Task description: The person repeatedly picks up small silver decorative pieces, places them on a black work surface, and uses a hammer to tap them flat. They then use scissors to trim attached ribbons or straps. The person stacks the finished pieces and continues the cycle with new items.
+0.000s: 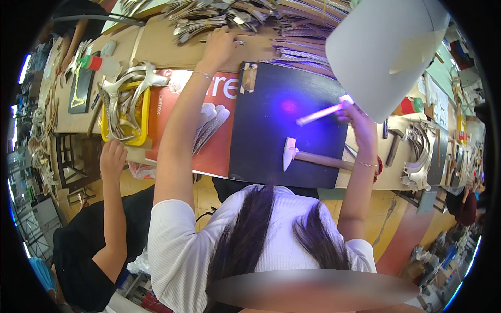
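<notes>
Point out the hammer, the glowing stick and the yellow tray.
hammer (288, 152): head view, on its pale head.
glowing stick (318, 115): head view, mid-shaft, held in the right hand (357, 117).
yellow tray (144, 117): head view, on its right rim.

Dark mat (271, 141); pink glowing stick (321, 113); yellow tray (142, 125); white sheet (381, 52).

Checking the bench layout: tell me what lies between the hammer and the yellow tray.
In the head view, the red printed sheet and the person's left forearm lie between the hammer and the yellow tray.
</notes>
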The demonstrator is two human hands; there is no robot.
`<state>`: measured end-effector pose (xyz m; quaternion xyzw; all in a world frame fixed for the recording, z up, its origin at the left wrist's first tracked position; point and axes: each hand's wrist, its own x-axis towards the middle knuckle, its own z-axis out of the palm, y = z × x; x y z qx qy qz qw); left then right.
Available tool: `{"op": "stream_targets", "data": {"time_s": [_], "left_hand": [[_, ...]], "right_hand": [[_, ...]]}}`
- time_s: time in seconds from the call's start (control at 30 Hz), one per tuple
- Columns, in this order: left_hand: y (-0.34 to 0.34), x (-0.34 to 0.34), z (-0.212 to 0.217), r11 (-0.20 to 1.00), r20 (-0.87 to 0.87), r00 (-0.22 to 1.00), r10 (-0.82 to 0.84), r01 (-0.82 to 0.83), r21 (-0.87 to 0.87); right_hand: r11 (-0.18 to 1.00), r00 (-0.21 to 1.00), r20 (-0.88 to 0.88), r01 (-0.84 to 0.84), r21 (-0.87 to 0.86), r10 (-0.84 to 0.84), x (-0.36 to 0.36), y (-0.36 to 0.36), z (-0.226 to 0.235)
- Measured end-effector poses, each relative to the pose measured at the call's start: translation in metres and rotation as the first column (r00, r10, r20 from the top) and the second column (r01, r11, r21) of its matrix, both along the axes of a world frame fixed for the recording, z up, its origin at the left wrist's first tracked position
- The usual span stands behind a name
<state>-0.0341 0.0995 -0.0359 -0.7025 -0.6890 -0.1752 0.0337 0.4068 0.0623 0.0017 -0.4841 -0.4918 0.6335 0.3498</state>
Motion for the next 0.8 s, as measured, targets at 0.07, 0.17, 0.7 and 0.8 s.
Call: {"op": "stream_targets", "data": {"time_s": [0.07, 0.17, 0.7, 0.8], "left_hand": [[0.002, 0.0, -0.002, 0.995, 0.072, 0.997, 0.008, -0.001, -0.1], [-0.004, 0.004, -0.004, 0.966, 0.34, 0.939, 0.048, 0.044, -0.256], [-0.105, 0.156, 0.016, 0.818, 0.101, 0.826, -0.554, 0.518, 0.248], [-0.116, 0.162, 0.009, 0.854, 0.176, 0.842, -0.51, 0.472, 0.219]], "right_hand": [[0.996, 0.994, 0.104, -0.014, -0.089, 0.023, -0.015, -0.018, 0.007], [0.983, 0.978, 0.151, -0.12, -0.142, 0.142, -0.031, -0.03, 0.014], [0.9, 0.852, 0.341, -0.434, 0.036, 0.397, -0.035, -0.061, 0.009], [0.883, 0.827, 0.396, -0.463, 0.077, 0.399, -0.034, -0.066, 0.012]]}}
